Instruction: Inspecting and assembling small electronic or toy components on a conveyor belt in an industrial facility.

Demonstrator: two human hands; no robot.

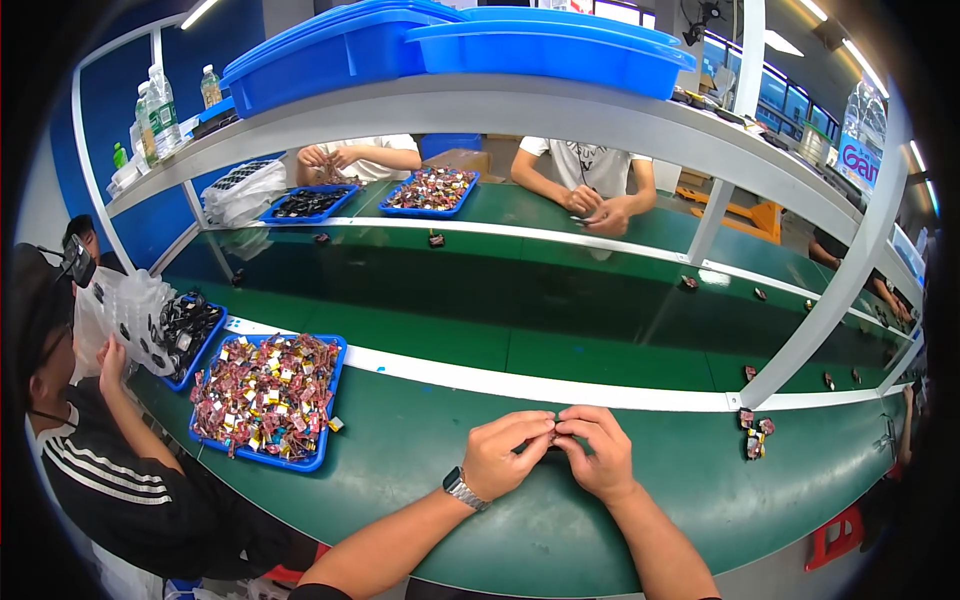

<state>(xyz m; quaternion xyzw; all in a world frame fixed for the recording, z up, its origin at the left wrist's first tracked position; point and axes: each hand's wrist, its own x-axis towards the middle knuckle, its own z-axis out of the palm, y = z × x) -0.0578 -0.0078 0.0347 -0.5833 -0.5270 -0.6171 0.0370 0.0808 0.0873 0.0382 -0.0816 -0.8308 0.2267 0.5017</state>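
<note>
Above the green worktop, my left hand [505, 452] and my right hand [597, 450] meet at the fingertips. Both are closed in a pinch around a small dark part [554, 436], mostly covered by the fingers, so its kind is hard to make out. A watch with a metal band [464, 488] is on my left wrist. To the left of my hands a blue tray [322, 452] is heaped with small red circuit boards [265, 395] bearing white and yellow pieces. Several similar small assemblies [755, 436] lie on the worktop to my right.
A white rail [450, 374] separates my worktop from the green conveyor belt [560, 345], which carries scattered parts. A white post [828, 315] rises on the right. Overhead, a shelf [480, 100] bears blue bins [550, 55]. At left, a co-worker [110, 470] sits beside a tray of black parts [190, 335].
</note>
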